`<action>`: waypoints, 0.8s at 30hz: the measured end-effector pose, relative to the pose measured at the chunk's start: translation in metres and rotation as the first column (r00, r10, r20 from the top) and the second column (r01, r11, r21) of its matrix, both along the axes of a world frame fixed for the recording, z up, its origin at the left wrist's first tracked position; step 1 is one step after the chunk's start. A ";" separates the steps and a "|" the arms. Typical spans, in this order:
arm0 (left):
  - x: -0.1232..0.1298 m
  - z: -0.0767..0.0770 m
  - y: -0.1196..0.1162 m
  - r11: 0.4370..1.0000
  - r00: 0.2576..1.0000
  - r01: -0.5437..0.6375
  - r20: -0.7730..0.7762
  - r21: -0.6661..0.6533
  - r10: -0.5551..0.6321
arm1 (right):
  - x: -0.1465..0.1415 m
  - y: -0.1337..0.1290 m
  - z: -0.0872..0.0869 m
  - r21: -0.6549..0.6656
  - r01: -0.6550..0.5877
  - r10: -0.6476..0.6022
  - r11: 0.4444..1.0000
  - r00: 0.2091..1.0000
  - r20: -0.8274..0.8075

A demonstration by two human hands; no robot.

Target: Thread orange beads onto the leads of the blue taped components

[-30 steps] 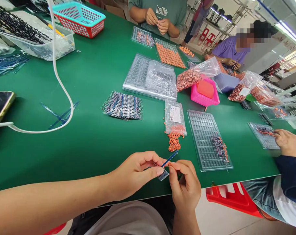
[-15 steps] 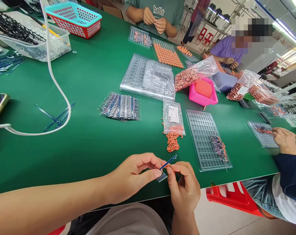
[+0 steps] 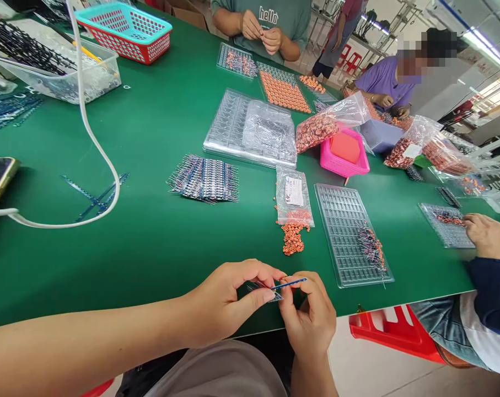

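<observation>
Watching remotely, I see the blue strip (image 3: 293, 283) held above the tabletop (image 3: 150, 259), just inside its near edge; a slackened pinch could, I judge, drop it or the patterned bundle (image 3: 278, 297) beneath it into the lap (image 3: 216, 372). The left hand (image 3: 229, 300) has its fingers clamped on the strip. The right hand (image 3: 310, 317) curls its fingers alongside; whether they grip anything I cannot tell. Loose orange beads (image 3: 293, 240) lie farther in, and a brush could scatter them.

Green table (image 3: 150, 116) (orange pieces (image 3: 293, 240), clear tray (image 3: 334, 237) atop)
</observation>
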State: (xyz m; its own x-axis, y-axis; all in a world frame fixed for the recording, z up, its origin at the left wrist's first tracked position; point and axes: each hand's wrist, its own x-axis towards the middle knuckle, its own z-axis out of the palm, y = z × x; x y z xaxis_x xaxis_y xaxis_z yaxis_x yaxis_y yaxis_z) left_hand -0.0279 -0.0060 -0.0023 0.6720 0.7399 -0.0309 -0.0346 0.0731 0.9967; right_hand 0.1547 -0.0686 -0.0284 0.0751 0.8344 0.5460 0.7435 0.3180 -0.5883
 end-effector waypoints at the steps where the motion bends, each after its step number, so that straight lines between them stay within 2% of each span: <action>1: 0.000 0.000 0.000 1.000 1.000 0.000 -0.001 -0.003 0.000 | 0.000 0.000 0.000 -0.008 0.001 -0.001 1.000 1.000 -0.003; 9: 0.001 0.003 0.003 0.998 1.000 0.004 0.016 -0.062 -0.003 | 0.001 0.000 -0.002 0.008 -0.023 0.023 1.000 0.999 -0.031; 14: 0.002 0.004 0.004 0.983 0.999 0.017 0.048 -0.182 -0.009 | 0.003 0.001 -0.004 0.037 -0.108 0.108 0.993 0.994 -0.004; 19: 0.002 0.003 0.006 0.940 0.994 0.043 0.110 -0.337 -0.006 | 0.004 -0.001 -0.004 0.020 -0.091 0.091 0.996 0.996 -0.024; 24: 0.003 0.003 0.007 0.911 0.986 0.056 0.168 -0.408 0.015 | 0.005 -0.003 -0.005 0.021 -0.066 0.066 0.998 0.998 -0.004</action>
